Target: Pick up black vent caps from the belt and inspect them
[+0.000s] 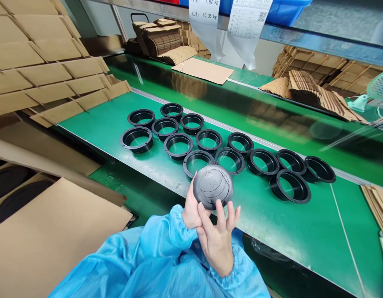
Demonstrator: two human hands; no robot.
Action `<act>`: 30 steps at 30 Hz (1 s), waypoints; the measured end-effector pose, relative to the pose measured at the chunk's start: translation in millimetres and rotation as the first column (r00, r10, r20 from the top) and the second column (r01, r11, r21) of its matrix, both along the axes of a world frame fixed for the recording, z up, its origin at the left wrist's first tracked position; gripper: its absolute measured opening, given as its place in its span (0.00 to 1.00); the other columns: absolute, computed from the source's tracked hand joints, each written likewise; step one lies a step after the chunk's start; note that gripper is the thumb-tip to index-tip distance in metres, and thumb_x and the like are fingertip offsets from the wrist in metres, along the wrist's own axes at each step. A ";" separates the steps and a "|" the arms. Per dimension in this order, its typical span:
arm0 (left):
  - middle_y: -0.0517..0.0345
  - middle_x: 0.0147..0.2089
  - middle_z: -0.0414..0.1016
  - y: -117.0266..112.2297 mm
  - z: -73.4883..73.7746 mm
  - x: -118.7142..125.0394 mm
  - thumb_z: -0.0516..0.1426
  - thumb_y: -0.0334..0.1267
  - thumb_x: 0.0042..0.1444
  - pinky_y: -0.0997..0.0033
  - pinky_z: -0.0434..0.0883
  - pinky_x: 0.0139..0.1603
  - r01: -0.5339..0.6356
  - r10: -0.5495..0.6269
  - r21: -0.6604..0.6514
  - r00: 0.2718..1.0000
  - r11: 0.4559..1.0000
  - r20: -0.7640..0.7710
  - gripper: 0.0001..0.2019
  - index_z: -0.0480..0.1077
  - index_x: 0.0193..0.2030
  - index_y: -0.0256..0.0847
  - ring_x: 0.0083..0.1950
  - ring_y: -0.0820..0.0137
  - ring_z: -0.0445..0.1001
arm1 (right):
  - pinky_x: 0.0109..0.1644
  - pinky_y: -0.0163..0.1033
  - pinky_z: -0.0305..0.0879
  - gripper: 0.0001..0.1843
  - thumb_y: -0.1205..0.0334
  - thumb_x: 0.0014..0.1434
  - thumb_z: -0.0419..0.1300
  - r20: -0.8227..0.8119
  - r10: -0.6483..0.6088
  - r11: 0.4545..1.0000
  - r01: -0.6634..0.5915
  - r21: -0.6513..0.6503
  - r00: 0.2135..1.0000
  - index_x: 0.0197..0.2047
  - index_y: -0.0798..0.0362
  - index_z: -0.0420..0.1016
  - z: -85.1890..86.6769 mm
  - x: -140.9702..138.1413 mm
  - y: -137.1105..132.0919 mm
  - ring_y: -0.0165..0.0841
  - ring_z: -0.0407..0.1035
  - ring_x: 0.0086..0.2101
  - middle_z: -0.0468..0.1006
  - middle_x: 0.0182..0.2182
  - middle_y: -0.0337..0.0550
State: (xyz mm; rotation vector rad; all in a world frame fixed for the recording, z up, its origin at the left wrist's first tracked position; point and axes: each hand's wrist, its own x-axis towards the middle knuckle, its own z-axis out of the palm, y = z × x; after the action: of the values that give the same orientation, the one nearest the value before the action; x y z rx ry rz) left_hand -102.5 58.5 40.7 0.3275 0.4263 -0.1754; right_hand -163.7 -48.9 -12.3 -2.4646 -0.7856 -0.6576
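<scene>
A round black air vent [213,187] with curved seams and a small raised mark faces up above the front edge of the green table [250,215]. My left hand [190,209] is wrapped round its left side and underside, with most of its fingers hidden beneath. Fingers apart, my right hand [218,244] is at the lower rim of the vent, its index and middle fingertips at or touching the edge. Just behind the vent lie several black flanged rings [199,162], spread over the table with their openings up.
Cardboard dividers [51,62] are stacked at the left, above a box flap [55,240]. A flat cardboard sheet [202,70] lies beyond the table. Printed paper slips [249,25] hang from the overhead shelf [328,43]. More cardboard [318,91] and a green fan [379,91] stand at the right.
</scene>
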 end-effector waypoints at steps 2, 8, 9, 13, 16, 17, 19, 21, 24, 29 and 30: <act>0.52 0.51 0.78 1.1 0.7 3.7 0.52 0.49 0.66 0.63 0.68 0.61 -0.006 0.006 -0.023 1.000 1.000 0.006 0.21 0.70 0.59 0.39 0.57 0.58 0.73 | 0.63 0.80 0.31 0.29 0.53 0.70 0.48 -0.014 -0.016 1.000 0.016 0.004 1.000 0.73 0.34 0.48 -5.5 1.5 -6.3 0.62 0.32 0.67 0.42 0.70 0.45; 0.53 0.46 0.79 11.8 4.0 8.3 0.42 0.43 0.71 0.55 0.65 0.64 -0.050 0.052 -0.145 0.999 0.988 0.010 0.21 0.71 0.58 0.38 0.57 0.60 0.73 | 0.62 0.78 0.39 0.29 0.61 0.69 0.48 -0.068 -0.324 0.914 0.331 0.233 0.944 0.72 0.44 0.53 -0.5 11.1 -41.0 0.61 0.41 0.66 0.49 0.69 0.52; 0.53 0.44 0.80 11.7 3.5 8.1 0.41 0.42 0.72 0.54 0.65 0.64 -0.042 0.043 -0.167 0.999 0.985 0.000 0.21 0.71 0.57 0.38 0.56 0.60 0.73 | 0.62 0.77 0.41 0.29 0.62 0.69 0.49 -0.075 -0.347 0.898 0.354 0.262 0.935 0.72 0.45 0.53 2.5 10.8 -42.6 0.61 0.42 0.65 0.50 0.68 0.53; 0.54 0.42 0.80 4.7 1.5 7.9 0.42 0.39 0.71 0.61 0.67 0.62 -0.003 0.000 -0.205 1.000 0.979 -0.015 0.20 0.73 0.54 0.35 0.54 0.63 0.74 | 0.63 0.78 0.38 0.31 0.58 0.69 0.50 -0.034 -0.131 0.980 0.134 0.149 0.991 0.72 0.37 0.50 4.6 3.4 -30.8 0.62 0.33 0.67 0.41 0.71 0.45; 0.53 0.41 0.80 5.0 0.9 7.6 0.43 0.40 0.71 0.62 0.67 0.62 0.006 -0.009 -0.192 1.000 0.981 -0.015 0.20 0.73 0.52 0.34 0.54 0.63 0.74 | 0.63 0.79 0.35 0.30 0.55 0.69 0.50 -0.053 -0.050 0.996 0.054 0.074 0.997 0.72 0.36 0.50 -2.6 5.0 -23.9 0.63 0.32 0.67 0.40 0.71 0.44; 0.53 0.40 0.80 7.4 0.4 7.2 0.42 0.41 0.71 0.61 0.66 0.63 0.015 -0.018 -0.188 1.000 0.982 -0.012 0.21 0.74 0.51 0.34 0.54 0.62 0.74 | 0.63 0.78 0.36 0.30 0.56 0.69 0.50 -0.058 -0.116 0.987 0.122 0.107 0.992 0.73 0.38 0.50 -4.1 8.0 -25.4 0.63 0.34 0.67 0.41 0.71 0.47; 0.51 0.40 0.80 13.6 -1.3 6.1 0.42 0.41 0.72 0.59 0.65 0.63 0.051 -0.052 -0.188 0.999 0.981 0.003 0.22 0.75 0.47 0.33 0.53 0.61 0.75 | 0.63 0.76 0.40 0.28 0.59 0.70 0.48 -0.081 -0.285 0.929 0.296 0.222 0.955 0.72 0.44 0.54 -3.9 15.8 -33.6 0.61 0.39 0.66 0.45 0.70 0.52; 0.50 0.40 0.80 18.6 -4.2 4.6 0.42 0.42 0.72 0.57 0.65 0.64 0.099 -0.095 -0.208 0.995 0.973 0.030 0.23 0.75 0.43 0.33 0.53 0.60 0.75 | 0.63 0.73 0.43 0.25 0.59 0.70 0.48 -0.131 -0.351 0.875 0.375 0.307 0.927 0.68 0.48 0.61 -0.2 22.9 -44.0 0.57 0.44 0.65 0.52 0.67 0.54; 0.49 0.42 0.80 19.1 -10.2 2.7 0.43 0.43 0.72 0.58 0.64 0.64 0.178 -0.157 -0.239 0.982 0.955 0.104 0.23 0.75 0.45 0.32 0.54 0.60 0.75 | 0.63 0.68 0.50 0.21 0.59 0.71 0.47 -0.212 -0.252 0.879 0.315 0.359 0.944 0.64 0.48 0.67 6.6 26.5 -54.2 0.52 0.52 0.62 0.61 0.63 0.54; 0.43 0.49 0.78 13.9 -19.7 -1.5 0.46 0.49 0.70 0.59 0.63 0.64 0.380 -0.355 -0.209 0.923 0.901 0.146 0.24 0.74 0.50 0.29 0.56 0.58 0.74 | 0.63 0.68 0.51 0.21 0.57 0.71 0.46 -0.250 -0.117 0.901 0.208 0.381 0.961 0.62 0.45 0.69 13.2 24.8 -56.5 0.51 0.49 0.64 0.57 0.65 0.50; 0.43 0.48 0.78 13.9 -21.1 -2.9 0.47 0.50 0.70 0.59 0.63 0.63 0.415 -0.392 -0.205 0.909 0.886 0.144 0.24 0.74 0.50 0.29 0.56 0.57 0.74 | 0.64 0.68 0.51 0.20 0.58 0.71 0.46 -0.265 -0.083 0.910 0.181 0.372 0.961 0.61 0.44 0.70 15.1 25.7 -56.9 0.51 0.48 0.64 0.55 0.66 0.49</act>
State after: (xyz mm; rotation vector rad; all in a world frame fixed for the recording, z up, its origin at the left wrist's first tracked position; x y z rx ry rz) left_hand -105.4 72.4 19.6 0.1896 0.2307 -0.6120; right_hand -138.0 -105.8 2.8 -2.1805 -0.3495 -0.4891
